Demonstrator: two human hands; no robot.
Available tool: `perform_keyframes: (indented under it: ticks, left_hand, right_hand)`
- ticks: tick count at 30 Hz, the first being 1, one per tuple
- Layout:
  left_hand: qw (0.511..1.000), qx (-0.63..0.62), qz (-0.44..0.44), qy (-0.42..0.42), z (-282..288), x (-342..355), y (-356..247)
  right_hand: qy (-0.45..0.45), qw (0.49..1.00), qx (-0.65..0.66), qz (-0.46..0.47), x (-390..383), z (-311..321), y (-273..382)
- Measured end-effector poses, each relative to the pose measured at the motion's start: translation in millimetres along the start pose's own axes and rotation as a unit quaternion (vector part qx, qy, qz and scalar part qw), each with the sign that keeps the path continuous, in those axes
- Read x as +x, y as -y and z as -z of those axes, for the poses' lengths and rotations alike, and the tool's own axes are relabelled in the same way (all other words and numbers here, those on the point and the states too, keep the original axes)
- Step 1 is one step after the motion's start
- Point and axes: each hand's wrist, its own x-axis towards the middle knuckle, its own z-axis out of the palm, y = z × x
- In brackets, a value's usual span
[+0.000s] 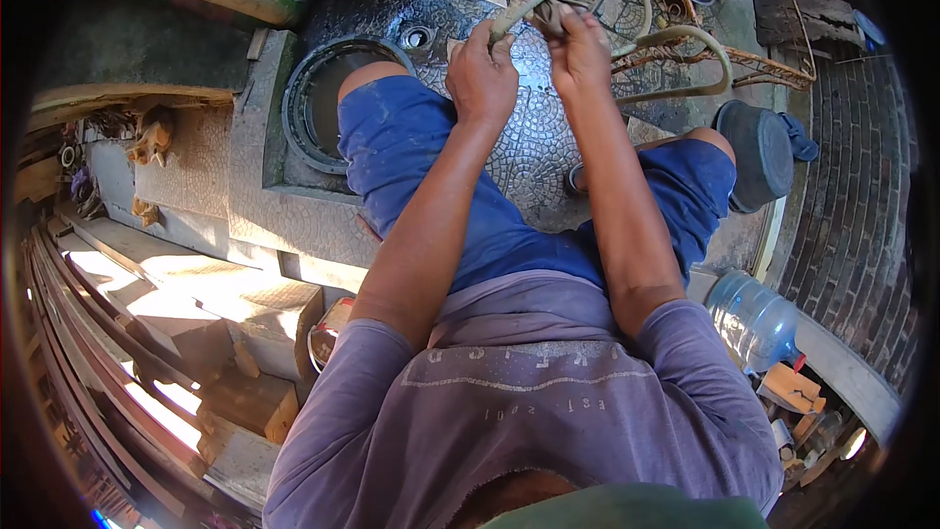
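Observation:
My left hand [483, 78] is closed around one end of a curved, pale greenish-beige tube [521, 8] belonging to a bent tubular frame. Close beside it, my right hand [582, 51] pinches a dull grey piece of cloth or sheet [552, 18] against the same tube. What that piece is made of cannot be told. Further loops of the frame [723, 57] spread away to the right and beyond my hands. Both forearms reach forward between my spread knees, above the wet mosaic floor.
A round dark tub [290, 118] holding liquid stands by my left knee, near a floor drain [417, 37]. On the right are a dark basin [756, 159], a rusty metal frame [764, 64] and a clear plastic water jug [752, 318]. Wooden boards [93, 372] lie at lower left.

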Motion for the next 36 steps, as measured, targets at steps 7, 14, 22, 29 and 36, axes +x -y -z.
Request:
perform_keyframes:
  ticks: [7, 14, 22, 29, 36]
  left_hand:
    - [1.000, -0.012, -0.001, 0.003, 0.2, 2.5, -0.4]
    - [1.000, 0.003, 0.005, 0.002, 1.5, 1.9, 3.9]
    - [1.000, 0.012, 0.004, 0.010, 0.2, 0.9, -2.7]
    - [1.000, -0.002, 0.009, 0.001, -0.6, 4.2, 6.5]
    - [1.000, -0.001, -0.008, 0.005, -3.0, 2.4, 2.4]
  right_hand:
    - [0.110, 0.853, -0.449, 0.243, 19.6, -10.4, 45.3]
    - [0.213, 0.570, -0.629, 0.483, -23.3, -43.5, 46.5]
    - [0.143, 0.719, -0.600, 0.319, 47.1, 4.5, 33.6]
    - [0.209, 0.561, -0.617, 0.511, -28.3, -44.1, 42.3]
    - [0.169, 0.582, -0.649, 0.461, 5.4, -31.8, 49.7]
